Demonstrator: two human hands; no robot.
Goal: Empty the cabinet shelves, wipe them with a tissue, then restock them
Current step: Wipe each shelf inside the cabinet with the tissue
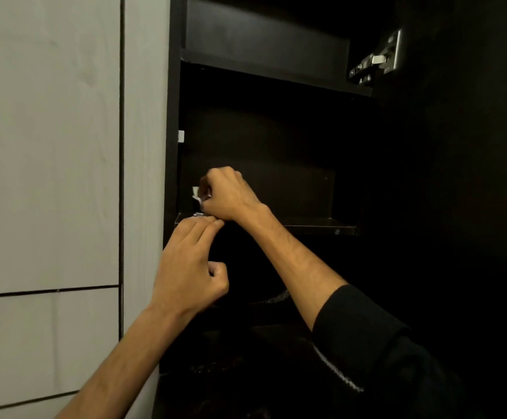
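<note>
Two hands in frame, both at the left edge of one open dark cabinet (264, 146). Right hand (228, 195), centre of frame, grip curled tight around one white crumpled tissue (197, 196); the tissue shows only as a small scrap at the fingers, just above the left front corner of the lower shelf (312, 226). Left hand (190, 267), lower centre, fingers extended up to touch that shelf's front edge beside a second small white scrap, thumb tucked in; whether this grip pinches the scrap cannot be told. Two shelves counted: the lower one and an upper shelf (276, 75), both bare where visible. One metal hinge (379, 60) upper right. Pale panelled wall (46, 176) fills the left of the frame.
</note>
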